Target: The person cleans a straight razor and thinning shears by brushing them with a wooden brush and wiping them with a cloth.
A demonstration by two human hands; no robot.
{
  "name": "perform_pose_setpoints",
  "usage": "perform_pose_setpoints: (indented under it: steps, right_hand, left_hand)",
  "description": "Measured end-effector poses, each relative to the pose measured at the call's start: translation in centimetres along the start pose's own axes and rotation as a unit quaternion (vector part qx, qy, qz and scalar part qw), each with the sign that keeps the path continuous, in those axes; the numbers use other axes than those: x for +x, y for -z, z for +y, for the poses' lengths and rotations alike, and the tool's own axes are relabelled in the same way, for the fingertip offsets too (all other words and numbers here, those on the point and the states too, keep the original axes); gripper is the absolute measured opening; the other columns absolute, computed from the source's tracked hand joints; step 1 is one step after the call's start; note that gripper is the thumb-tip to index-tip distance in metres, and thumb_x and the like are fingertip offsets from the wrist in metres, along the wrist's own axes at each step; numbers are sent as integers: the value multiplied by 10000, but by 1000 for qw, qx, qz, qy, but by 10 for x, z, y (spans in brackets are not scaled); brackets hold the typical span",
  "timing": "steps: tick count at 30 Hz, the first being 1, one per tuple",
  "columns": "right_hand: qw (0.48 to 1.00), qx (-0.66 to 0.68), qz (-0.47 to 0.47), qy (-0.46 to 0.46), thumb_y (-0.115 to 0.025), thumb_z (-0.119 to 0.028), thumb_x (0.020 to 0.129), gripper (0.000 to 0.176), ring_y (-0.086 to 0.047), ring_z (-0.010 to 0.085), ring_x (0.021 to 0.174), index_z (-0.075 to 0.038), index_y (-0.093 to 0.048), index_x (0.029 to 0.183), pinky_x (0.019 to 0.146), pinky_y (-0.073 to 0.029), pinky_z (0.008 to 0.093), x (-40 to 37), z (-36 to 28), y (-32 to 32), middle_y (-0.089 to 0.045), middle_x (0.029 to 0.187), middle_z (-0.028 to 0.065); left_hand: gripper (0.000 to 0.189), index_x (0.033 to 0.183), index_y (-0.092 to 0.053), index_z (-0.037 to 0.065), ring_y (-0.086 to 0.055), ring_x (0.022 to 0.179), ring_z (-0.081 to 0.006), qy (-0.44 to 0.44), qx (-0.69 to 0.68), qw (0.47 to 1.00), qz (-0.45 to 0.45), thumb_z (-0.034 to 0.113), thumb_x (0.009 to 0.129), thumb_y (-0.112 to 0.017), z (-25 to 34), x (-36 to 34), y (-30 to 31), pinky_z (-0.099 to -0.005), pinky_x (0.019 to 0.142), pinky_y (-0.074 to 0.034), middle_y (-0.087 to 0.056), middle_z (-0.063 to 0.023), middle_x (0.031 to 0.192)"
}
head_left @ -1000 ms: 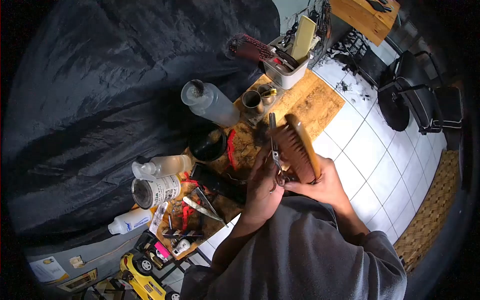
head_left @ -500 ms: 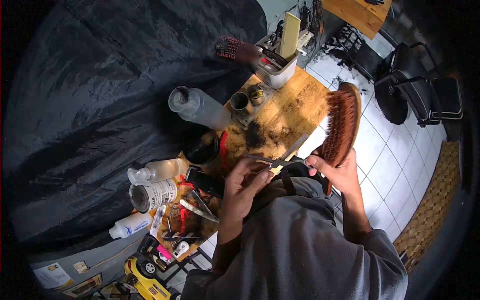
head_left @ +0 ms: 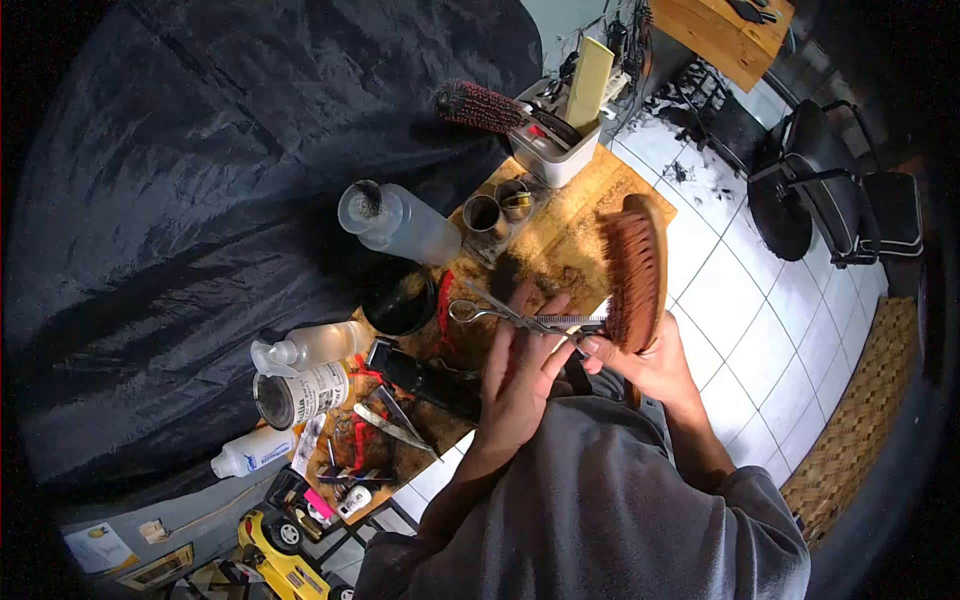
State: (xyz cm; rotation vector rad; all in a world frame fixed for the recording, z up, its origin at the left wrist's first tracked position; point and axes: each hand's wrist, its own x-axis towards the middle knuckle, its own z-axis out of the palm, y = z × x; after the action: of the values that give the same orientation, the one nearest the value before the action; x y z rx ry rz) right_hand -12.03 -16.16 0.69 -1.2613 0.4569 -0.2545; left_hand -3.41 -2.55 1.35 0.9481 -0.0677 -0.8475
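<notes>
A pair of thinning scissors (head_left: 530, 322) is spread apart between my hands, its toothed blade pointing right toward the brush bristles. My left hand (head_left: 515, 385) has the scissors across its partly stretched fingers, with the thumb in front. In my right hand (head_left: 655, 365) is a wooden brush (head_left: 636, 275) with reddish-brown bristles, held upright by its handle. The right thumb and fingertips also touch a scissor ring near the brush base. Behind the left hand, a black hair clipper (head_left: 420, 378) lies on the hair-strewn wooden table (head_left: 590, 205).
A spray bottle (head_left: 400, 222), metal cups (head_left: 484, 214) and a white container (head_left: 555, 160) of combs stand on the table. A pump bottle (head_left: 325, 345), a tin (head_left: 300, 395) and a razor (head_left: 395, 425) are nearer. A black chair (head_left: 825, 170) stands on white tiles.
The scissors have turned and opened wide, with one ring now at the left. The brush and right hand have moved left. A pale yellow piece at the left fingers no longer shows.
</notes>
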Motion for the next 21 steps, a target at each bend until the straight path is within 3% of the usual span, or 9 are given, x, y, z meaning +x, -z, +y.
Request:
perform_pose_setpoints:
  steps: [3, 5, 6, 9, 11, 13, 15, 17, 21]
  right_hand:
    - [991, -82, -36, -101, -744, -157, 791, 360, -602, 112, 653, 15, -550, 1041, 586, -498, 255, 4, -12, 11, -636, 829, 70]
    - [962, -242, -34, 120, -728, -263, 795, 424, -587, 153, 768, 28, -532, 1034, 673, -465, 299, 8, 6, 27, -608, 862, 90]
    - [968, -218, -22, 125, -704, -319, 786, 450, -557, 218, 813, 34, -531, 1003, 722, -429, 335, 9, 9, 29, -561, 864, 115]
    - [957, -251, -29, 139, -696, -307, 776, 406, -551, 261, 768, 22, -555, 967, 705, -430, 344, 10, 11, 35, -528, 842, 128]
    - [941, -277, -94, 171, -747, -265, 743, 358, -567, 278, 761, 6, -620, 939, 675, -454, 351, 7, -1, 29, -543, 855, 131]
    - [924, -306, -118, 196, -809, -279, 686, 400, -603, 285, 801, 0, -655, 928, 694, -485, 356, 4, -5, 18, -578, 894, 133]
    - [928, -307, -126, 172, -832, -308, 652, 437, -624, 295, 842, -3, -672, 920, 735, -500, 355, 5, -8, 15, -601, 925, 136]
    - [917, -369, -15, 151, -814, -296, 681, 405, -623, 293, 822, -4, -675, 925, 721, -500, 346, 8, -4, 18, -602, 909, 136]
    - [892, -392, 203, 92, -779, -248, 728, 390, -572, 207, 731, 42, -654, 955, 663, -466, 330, 17, -12, 23, -568, 853, 112]
  left_hand:
    - [515, 1418, -230, 31, -544, 1120, -235, 2, 97, 995, -2, 138, 971, -462, -3, 2, 15, -367, 962, -453, -502, -187, 1282]
    - [508, 1409, -245, 25, -567, 1073, -221, -3, 133, 991, -5, 113, 963, -472, 0, 1, 18, -338, 920, -476, -530, -183, 1238]
    - [502, 1400, -261, 18, -591, 1027, -206, -5, 169, 985, -11, 88, 955, -482, 2, 0, 20, -309, 878, -499, -557, -179, 1194]
    - [376, 1308, -357, -34, -604, 992, -178, 30, 234, 972, 1, 99, 971, -457, 5, -6, 27, -262, 840, -503, -592, -160, 1148]
    - [359, 1281, -400, -41, -596, 993, -153, 39, 214, 976, 18, 94, 958, -481, -2, -7, 35, -260, 858, -481, -602, -146, 1138]
    - [413, 1305, -386, -48, -586, 995, -119, -100, 310, 942, -77, 82, 935, -516, -6, -2, 42, -254, 874, -454, -622, -113, 1105]
    - [416, 1299, -417, -43, -567, 924, -83, -116, 291, 946, -87, 91, 922, -533, -2, -1, 42, -251, 839, -447, -624, -63, 1060]
    - [379, 1274, -470, -31, -523, 870, -69, 42, 346, 934, -79, 129, 935, -528, 8, -3, 47, -240, 790, -443, -601, -35, 1043]
    - [389, 1296, -474, -14, -488, 898, -66, 59, 203, 977, -38, 140, 941, -524, 4, -4, 44, -215, 802, -412, -582, -12, 1057]
